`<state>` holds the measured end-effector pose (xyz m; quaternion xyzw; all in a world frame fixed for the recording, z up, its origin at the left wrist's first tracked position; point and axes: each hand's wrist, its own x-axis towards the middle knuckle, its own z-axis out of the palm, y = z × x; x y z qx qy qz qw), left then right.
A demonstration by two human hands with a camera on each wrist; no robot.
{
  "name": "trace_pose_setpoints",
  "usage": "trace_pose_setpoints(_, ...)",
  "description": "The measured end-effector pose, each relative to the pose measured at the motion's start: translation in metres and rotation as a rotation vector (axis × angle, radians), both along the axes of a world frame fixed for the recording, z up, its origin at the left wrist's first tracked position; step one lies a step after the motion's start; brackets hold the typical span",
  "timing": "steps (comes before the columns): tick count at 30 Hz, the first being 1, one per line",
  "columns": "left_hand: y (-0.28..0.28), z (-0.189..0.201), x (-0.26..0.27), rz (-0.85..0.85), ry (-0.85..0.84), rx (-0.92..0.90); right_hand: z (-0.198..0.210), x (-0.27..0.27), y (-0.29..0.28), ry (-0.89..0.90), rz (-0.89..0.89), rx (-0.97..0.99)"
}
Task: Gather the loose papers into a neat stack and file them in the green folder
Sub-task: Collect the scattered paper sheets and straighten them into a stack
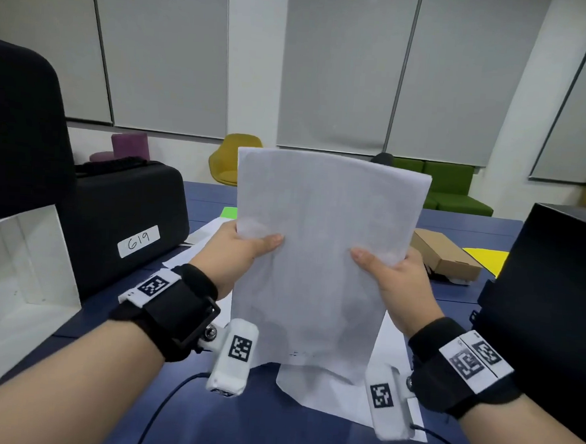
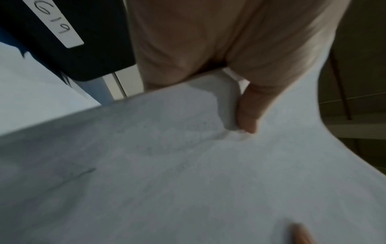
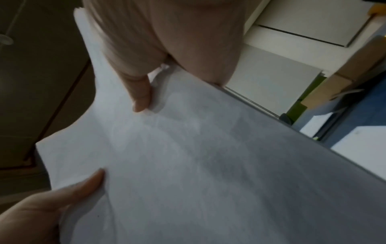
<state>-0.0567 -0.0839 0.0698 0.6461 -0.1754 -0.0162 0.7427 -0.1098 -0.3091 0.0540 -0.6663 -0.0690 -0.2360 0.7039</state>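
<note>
A stack of white papers (image 1: 321, 244) stands upright over the blue table (image 1: 255, 425), its bottom edge near or on the sheets lying there. My left hand (image 1: 249, 248) grips the stack's left edge, thumb on the near face. My right hand (image 1: 385, 265) grips the right edge the same way. The wrist views show the stack (image 2: 188, 165) (image 3: 198, 156) close up, pinched by my left hand (image 2: 246, 118) and my right hand (image 3: 142, 97). More loose sheets (image 1: 329, 392) lie flat under the stack. A green corner (image 1: 228, 212), possibly the folder, peeks out behind the stack's left side.
A black case labelled 619 (image 1: 127, 218) sits to the left, with a white open box (image 1: 21, 267) in front of it. A black box (image 1: 554, 306) stands at the right. A cardboard box (image 1: 444, 255) and a yellow sheet (image 1: 485, 259) lie at the back right.
</note>
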Motion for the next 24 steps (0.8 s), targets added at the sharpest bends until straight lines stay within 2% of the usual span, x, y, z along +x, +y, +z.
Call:
trace_pose_setpoints(5,0.0,0.015,-0.003,0.003,-0.104,-0.005,0.017,0.002,-0.004,-0.034,0.035,-0.003)
trace_pose_setpoints(11,0.003,-0.011,-0.002,0.021,-0.03,-0.018,-0.008,0.004,0.006,0.074,0.033,-0.04)
trace_pose_setpoints(18,0.007,-0.003,0.0,0.004,-0.064,-0.071,0.007,0.001,0.002,0.047,0.016,-0.054)
trace_pose_setpoints(24,0.003,-0.021,-0.002,0.078,-0.036,-0.06,-0.021,0.005,0.007,0.144,-0.055,-0.074)
